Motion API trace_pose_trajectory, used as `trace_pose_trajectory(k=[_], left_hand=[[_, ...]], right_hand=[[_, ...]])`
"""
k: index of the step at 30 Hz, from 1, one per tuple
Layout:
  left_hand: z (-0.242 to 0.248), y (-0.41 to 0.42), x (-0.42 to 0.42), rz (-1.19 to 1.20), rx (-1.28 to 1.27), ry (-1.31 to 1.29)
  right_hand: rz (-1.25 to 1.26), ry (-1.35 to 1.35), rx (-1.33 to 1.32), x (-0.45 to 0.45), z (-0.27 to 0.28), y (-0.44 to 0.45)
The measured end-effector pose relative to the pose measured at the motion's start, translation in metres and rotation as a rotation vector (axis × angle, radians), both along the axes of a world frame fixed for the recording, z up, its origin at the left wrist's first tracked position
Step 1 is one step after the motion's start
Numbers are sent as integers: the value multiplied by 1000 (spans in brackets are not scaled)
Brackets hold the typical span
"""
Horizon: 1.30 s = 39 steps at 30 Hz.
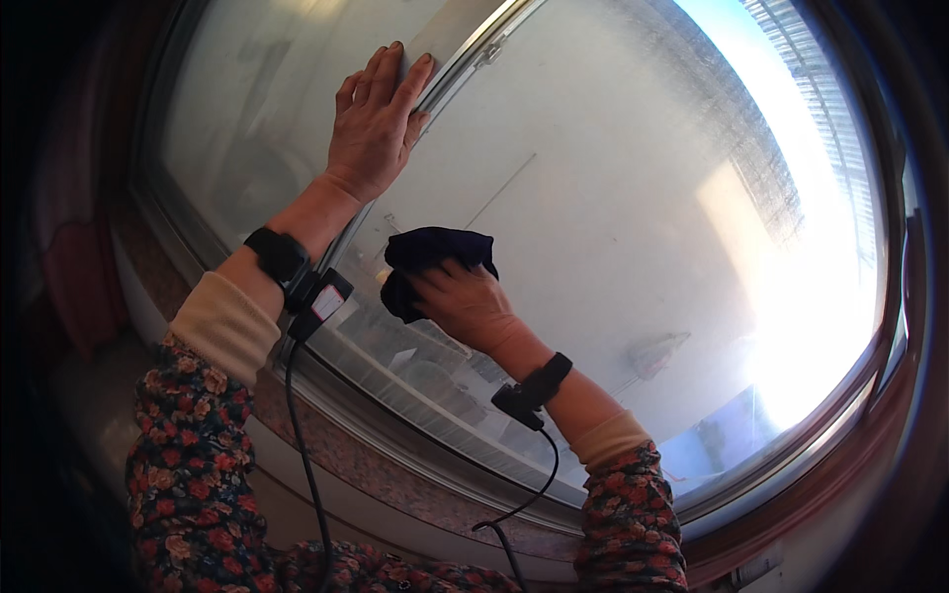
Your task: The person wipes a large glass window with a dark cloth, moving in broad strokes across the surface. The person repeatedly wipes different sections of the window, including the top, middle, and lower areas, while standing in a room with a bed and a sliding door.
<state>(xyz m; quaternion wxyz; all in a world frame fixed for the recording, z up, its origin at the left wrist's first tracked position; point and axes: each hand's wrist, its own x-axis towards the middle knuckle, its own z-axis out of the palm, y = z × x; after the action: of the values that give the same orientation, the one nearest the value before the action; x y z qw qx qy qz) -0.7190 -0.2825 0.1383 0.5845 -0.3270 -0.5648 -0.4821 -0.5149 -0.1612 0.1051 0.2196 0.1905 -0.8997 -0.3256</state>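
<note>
My right hand (471,307) presses a dark navy cloth (437,252) against the window pane (593,222), near the pane's lower left part. The cloth is bunched under my fingers, which partly hide it. Higher up and to the left, my left hand (374,126) lies flat, fingers spread, on the glass and metal edge of the sliding window sash (445,81). It holds nothing. Each wrist wears a black strapped device with a cable.
A metal window latch (489,52) sits on the sash edge above my left hand. Below the glass run the metal track and a speckled stone sill (385,482). A dark red curtain (81,289) hangs at the left. Strong sunlight enters at the right. Two black cables (308,445) hang from my wrists.
</note>
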Motion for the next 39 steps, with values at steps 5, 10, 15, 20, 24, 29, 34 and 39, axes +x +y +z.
trace_pose_trajectory(k=[5, 10, 15, 20, 24, 29, 34, 39], left_hand=[[5, -3, 3, 12, 31, 5], [8, -6, 3, -12, 51, 28], [8, -7, 3, -46, 59, 27], [5, -8, 2, -54, 65, 26], [3, -7, 1, -52, 55, 16], [1, -3, 1, -41, 69, 44], [3, -2, 0, -19, 102, 93], [5, -2, -1, 9, 95, 109]], right_hand=[[-71, 360, 153, -8, 135, 1], [-72, 770, 171, -67, 217, -10], [-71, 747, 139, -87, 166, -22], [42, 569, 11, -97, 76, -29], [-32, 337, -14, -83, 35, -25], [16, 112, 48, -52, 1, -26], [-84, 35, 65, -27, 49, -7], [-125, 566, 285, 4, 227, 21]])
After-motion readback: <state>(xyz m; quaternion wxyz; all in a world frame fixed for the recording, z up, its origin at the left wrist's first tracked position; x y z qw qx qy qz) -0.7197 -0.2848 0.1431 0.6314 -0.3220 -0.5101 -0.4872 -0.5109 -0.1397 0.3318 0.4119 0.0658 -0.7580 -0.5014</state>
